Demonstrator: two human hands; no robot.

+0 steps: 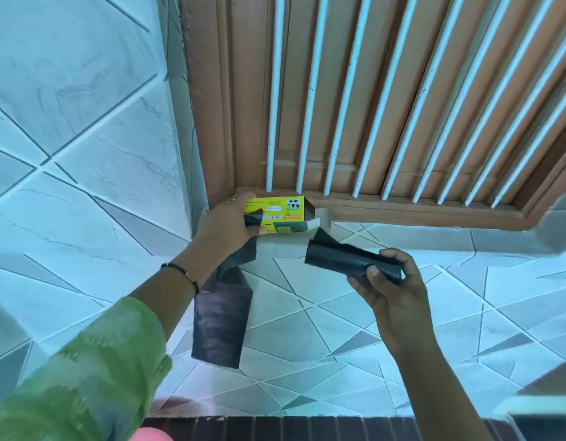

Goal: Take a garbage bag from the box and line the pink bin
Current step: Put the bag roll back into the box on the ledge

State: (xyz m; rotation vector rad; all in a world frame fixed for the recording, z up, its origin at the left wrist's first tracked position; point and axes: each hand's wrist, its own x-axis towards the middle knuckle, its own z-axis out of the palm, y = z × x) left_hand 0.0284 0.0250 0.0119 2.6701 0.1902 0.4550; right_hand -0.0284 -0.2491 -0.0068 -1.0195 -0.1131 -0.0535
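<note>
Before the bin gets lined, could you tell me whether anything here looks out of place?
Nothing looks damaged. One black bag dangles from the left hand holding the yellow box; the right hand holds the roll.

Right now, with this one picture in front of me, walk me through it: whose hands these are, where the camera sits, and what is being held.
No machine here: a person's two bare hands, filmed by a wide-angle camera on their head that looks down. The left hand, in a green sleeve, holds a yellow cardboard box with its end flap open, along with a loose black plastic garbage bag that hangs down. The right hand grips a rolled-up black bag roll. Below is a pale tiled floor; behind stands a brown wooden door with white bars. A pink edge shows at the bottom.
</note>
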